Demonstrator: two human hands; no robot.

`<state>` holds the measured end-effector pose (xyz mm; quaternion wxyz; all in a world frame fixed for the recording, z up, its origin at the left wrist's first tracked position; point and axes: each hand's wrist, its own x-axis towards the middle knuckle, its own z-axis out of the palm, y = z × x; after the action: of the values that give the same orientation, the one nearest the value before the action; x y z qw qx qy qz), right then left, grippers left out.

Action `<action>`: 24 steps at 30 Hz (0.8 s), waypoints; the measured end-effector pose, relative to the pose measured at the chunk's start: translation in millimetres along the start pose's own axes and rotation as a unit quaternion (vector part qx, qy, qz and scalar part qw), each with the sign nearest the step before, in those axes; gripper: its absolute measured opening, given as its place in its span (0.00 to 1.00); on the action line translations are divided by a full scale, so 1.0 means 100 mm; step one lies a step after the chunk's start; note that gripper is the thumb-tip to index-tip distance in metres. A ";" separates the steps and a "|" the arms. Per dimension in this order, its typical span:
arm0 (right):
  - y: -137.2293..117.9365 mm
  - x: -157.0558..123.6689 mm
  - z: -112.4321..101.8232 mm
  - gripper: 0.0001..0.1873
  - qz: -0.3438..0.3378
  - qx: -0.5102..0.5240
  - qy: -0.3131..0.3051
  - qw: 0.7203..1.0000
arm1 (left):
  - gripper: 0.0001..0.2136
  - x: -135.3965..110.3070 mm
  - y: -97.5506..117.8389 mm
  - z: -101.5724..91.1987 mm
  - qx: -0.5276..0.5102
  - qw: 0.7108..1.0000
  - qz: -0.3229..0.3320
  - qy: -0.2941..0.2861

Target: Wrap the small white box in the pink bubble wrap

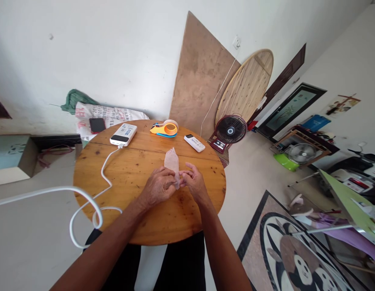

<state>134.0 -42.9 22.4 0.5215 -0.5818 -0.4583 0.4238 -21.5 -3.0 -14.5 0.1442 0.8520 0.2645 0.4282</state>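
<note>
A small pale pink bag-like piece [172, 160] lies on the round wooden table [129, 169], pointing away from me. My left hand [157, 186] is closed, its fingers pinching the near end of the pink piece. My right hand [193, 182] meets it from the right, fingers curled and pinched on the same end. Both hands rest on the table near its middle.
A white power bank [123, 134] with a white cable [84, 202], an orange tape dispenser [164, 129] and a white remote [194, 143] lie at the table's far side. A phone [97, 125] rests on a sack behind. A fan [230, 129] stands on the floor to the right.
</note>
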 end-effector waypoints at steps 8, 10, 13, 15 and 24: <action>0.12 0.00 0.01 0.29 -0.061 -0.045 -0.048 0.996 | 0.11 0.01 0.05 -0.04 0.012 1.000 -0.019 0.000; 0.13 0.01 0.01 0.30 -0.063 -0.054 -0.062 0.995 | 0.12 0.02 0.06 -0.05 0.007 1.000 -0.021 -0.011; 0.14 0.04 -0.01 0.32 -0.072 -0.084 -0.086 0.990 | 0.13 0.02 0.06 -0.05 -0.025 0.999 -0.033 -0.006; 0.14 0.05 -0.01 0.32 -0.085 -0.121 -0.098 0.984 | 0.11 0.01 0.05 -0.05 -0.065 0.995 -0.067 0.020; 0.03 0.01 0.07 0.36 -0.116 -0.300 -0.098 0.942 | 0.06 -0.01 -0.08 0.06 -0.108 0.961 -0.237 0.097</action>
<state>127.7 -40.3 18.3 0.3205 -0.6102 -0.6771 0.2580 -19.7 2.8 -21.9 0.3060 0.6990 0.4237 0.4881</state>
